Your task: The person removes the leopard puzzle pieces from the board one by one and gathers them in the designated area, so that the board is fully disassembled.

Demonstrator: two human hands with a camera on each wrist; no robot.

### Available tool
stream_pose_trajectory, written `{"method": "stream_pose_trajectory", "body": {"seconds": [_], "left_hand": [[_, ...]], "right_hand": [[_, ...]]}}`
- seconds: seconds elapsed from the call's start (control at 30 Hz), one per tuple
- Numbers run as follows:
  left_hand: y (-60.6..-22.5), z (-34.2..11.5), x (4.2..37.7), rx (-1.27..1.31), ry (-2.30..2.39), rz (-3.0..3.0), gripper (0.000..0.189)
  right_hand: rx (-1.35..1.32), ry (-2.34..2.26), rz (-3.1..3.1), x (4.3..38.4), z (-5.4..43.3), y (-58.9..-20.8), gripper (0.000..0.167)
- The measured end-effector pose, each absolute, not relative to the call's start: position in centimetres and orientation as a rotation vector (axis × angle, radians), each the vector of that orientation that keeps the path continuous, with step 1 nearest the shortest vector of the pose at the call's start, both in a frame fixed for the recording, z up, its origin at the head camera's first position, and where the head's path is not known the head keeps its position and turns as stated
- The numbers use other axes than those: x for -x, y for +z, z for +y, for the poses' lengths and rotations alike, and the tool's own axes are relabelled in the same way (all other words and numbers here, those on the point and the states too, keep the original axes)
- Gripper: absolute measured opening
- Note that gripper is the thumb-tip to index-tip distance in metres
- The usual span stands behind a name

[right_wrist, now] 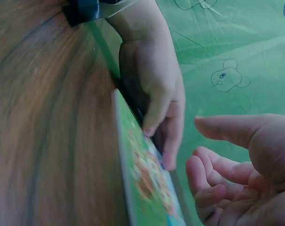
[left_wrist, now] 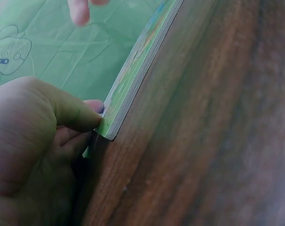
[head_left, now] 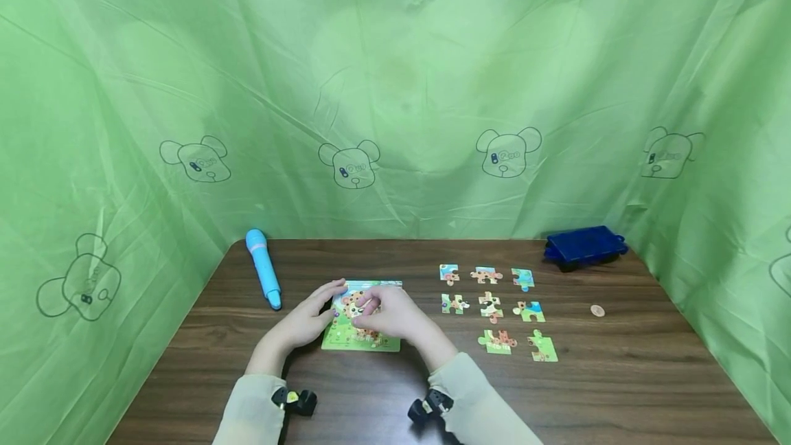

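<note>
A jigsaw board [head_left: 386, 345] with a colourful animal picture lies flat at mid-table, partly hidden by both hands. My left hand [head_left: 299, 325] rests along its left side; in the left wrist view the thumb [left_wrist: 76, 113] touches the board's edge near a corner. Above the picture hovers my right hand [head_left: 398, 314]. The right wrist view shows its thumb [right_wrist: 227, 129] apart from the loosely bent fingers, with nothing between them.
Several loose jigsaw pieces [head_left: 491, 304] lie in rows right of the board. Farther right are a small round pale disc [head_left: 597, 310] and a dark blue object [head_left: 586, 247] at the back. A blue toy microphone [head_left: 263, 268] lies at left. Green curtain [head_left: 395, 177] surrounds the table.
</note>
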State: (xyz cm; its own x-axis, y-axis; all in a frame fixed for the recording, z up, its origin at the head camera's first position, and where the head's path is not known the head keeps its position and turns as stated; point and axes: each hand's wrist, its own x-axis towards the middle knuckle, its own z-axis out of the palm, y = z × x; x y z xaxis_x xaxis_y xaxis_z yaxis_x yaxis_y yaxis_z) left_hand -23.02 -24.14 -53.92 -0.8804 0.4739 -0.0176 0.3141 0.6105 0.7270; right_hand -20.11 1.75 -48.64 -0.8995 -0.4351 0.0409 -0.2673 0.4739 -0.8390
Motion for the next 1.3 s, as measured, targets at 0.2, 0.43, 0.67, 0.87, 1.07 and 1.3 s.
{"method": "stream_pose_trajectory", "body": {"seconds": [0.2,0.43,0.67,0.87,1.07,1.3], "left_hand": [[-53.9,-24.2,23.1,-0.656,1.165,2.593,0.051],[-53.8,-24.2,22.8,-0.638,1.185,2.598,0.05],[-53.9,-24.2,22.9,-0.636,1.187,2.593,0.05],[-53.9,-24.1,22.9,-0.609,1.213,2.572,0.05],[-54.0,-24.1,22.9,-0.623,1.221,2.574,0.051],[-54.0,-24.1,22.9,-0.629,1.229,2.573,0.05]], "right_hand": [[0.51,-1.434,2.513,20.0,-0.1,-50.2,0.034],[0.51,-1.421,2.5,19.3,-0.7,-51.2,0.04],[0.476,-1.392,2.566,19.0,-1.2,-51.6,0.043],[0.489,-1.333,2.608,18.9,-1.7,-52.1,0.045],[0.48,-1.318,2.619,18.8,-1.8,-52.1,0.047],[0.485,-1.307,2.637,18.6,-2.0,-52.0,0.047]]}}
